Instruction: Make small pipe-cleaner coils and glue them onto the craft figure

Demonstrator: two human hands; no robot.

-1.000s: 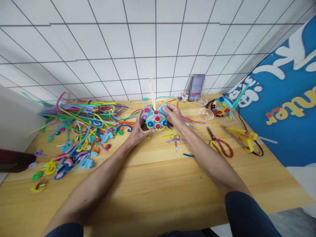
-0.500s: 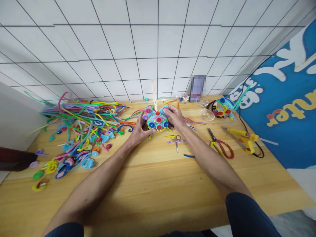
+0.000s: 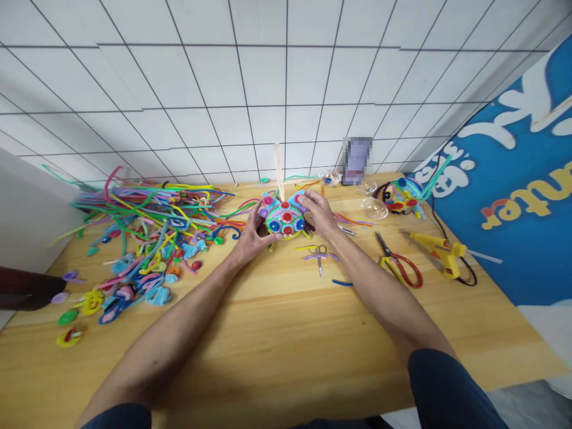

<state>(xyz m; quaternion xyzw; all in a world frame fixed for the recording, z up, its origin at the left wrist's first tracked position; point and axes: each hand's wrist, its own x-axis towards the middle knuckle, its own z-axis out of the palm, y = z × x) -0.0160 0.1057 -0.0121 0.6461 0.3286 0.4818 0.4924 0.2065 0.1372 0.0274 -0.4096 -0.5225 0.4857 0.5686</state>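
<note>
Between my hands is a round pipe-cleaner animal head (image 3: 286,218), wound in coloured stripes with blue eyes, red discs and two pink-and-blue ears. My left hand (image 3: 255,237) curves round its left side, thumb at the lower edge. At its upper right, my right hand (image 3: 318,211) pinches the pink-and-blue ear (image 3: 298,199). Pale sticks (image 3: 279,173) rise behind the head. Just below it on the table lie small scissors (image 3: 320,259) across a purple pipe-cleaner piece, beside a short blue piece (image 3: 342,282).
A heap of pipe cleaners (image 3: 152,205) and small coiled shapes (image 3: 134,286) covers the left. To the right are red-handled scissors (image 3: 404,268), a yellow glue gun (image 3: 442,253), clear plastic domes (image 3: 374,208) and a second pipe-cleaner figure (image 3: 404,195). A phone (image 3: 357,161) leans against the tiled wall.
Both hands stay round the animal head, which is almost still. My right fingers have shifted very slightly at the ear.
</note>
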